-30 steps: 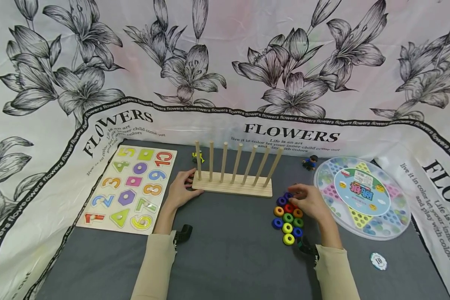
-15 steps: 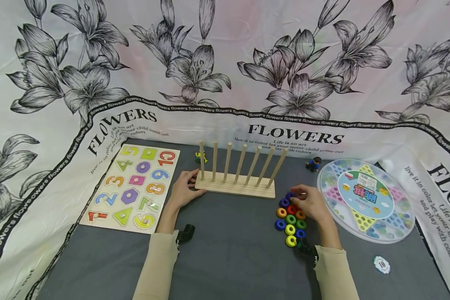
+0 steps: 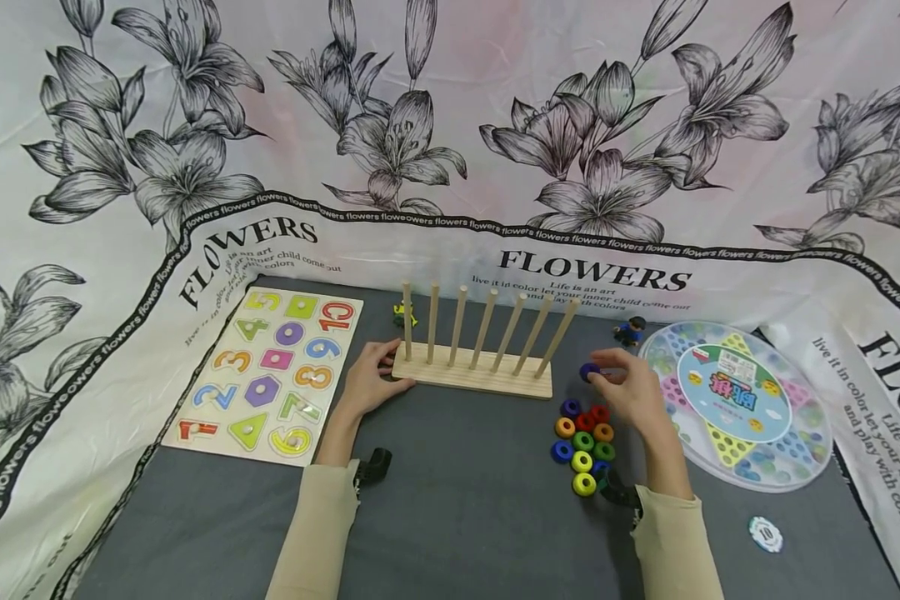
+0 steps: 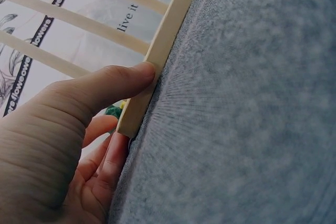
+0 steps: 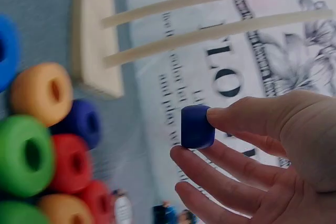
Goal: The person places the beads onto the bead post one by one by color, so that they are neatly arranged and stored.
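On left of surface (image 3: 457,517), number board (image 3: 228,450) lies flat. Next to it, left hand (image 3: 369,382) grips end of stand (image 3: 472,379), thumb in front, fingers behind; sticks (image 3: 482,329) point up. Past stand, small bunch of rings (image 3: 583,450). Right hand (image 3: 630,390) pinches blue ring (image 5: 195,128) with thumb and finger. Just now ring got lifted off bunch; it hangs near stand's right end, not touching. So ring is loose from others. Far right, round game board (image 3: 735,392), then chip (image 3: 765,534).
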### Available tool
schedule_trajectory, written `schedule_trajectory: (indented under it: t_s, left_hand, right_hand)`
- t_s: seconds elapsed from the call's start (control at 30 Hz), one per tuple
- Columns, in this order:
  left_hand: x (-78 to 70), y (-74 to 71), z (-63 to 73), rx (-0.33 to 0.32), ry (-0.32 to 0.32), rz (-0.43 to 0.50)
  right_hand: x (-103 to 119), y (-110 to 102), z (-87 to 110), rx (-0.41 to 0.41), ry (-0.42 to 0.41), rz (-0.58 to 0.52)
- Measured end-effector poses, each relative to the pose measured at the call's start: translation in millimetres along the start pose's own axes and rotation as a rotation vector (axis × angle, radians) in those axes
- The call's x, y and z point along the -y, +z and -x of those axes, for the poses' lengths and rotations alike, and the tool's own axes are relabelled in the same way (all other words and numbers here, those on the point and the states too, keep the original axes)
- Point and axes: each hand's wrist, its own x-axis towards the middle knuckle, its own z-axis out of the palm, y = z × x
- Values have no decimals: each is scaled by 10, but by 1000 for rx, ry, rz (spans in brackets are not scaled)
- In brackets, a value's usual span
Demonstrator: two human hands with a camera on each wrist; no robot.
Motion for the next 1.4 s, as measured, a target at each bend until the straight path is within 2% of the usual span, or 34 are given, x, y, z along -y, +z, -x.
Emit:
schedule_trajectory:
  t_s: [0.27, 0.47, 0.67, 0.87, 0.93, 1.03, 1.17, 1.27, 1.4]
  left_hand:
    - [-3, 5, -2, 2, 0, -2]
    - [-8, 12, -10, -8, 9, -6]
    - [-9, 26, -14, -14, 18, -21]
    - [12, 14, 7, -29, 56, 14]
    - [15, 6, 20, -52, 99, 22]
    - [9, -4, 32, -66, 113, 28]
    - [-20, -2, 11, -35, 30, 11]
    - [-29, 2, -3, -14, -1, -6]
    - [-38, 4, 7, -6, -5, 2]
  right_hand:
    - [366, -167, 77, -76, -40, -56]
    - [675, -237, 123, -199, -141, -93]
    - [1028, -201, 84, -281, -231, -274]
    - [1373, 34, -23, -334, -321, -421]
    - [1479, 153, -67, -332, -339, -451]
    - [1630, 342, -131, -309, -378, -504]
    - [1810, 584, -193, -286, -430, -521]
    - [1921, 765, -241, -279, -444, -519]
    - [2033, 969, -312, -276, -459, -512]
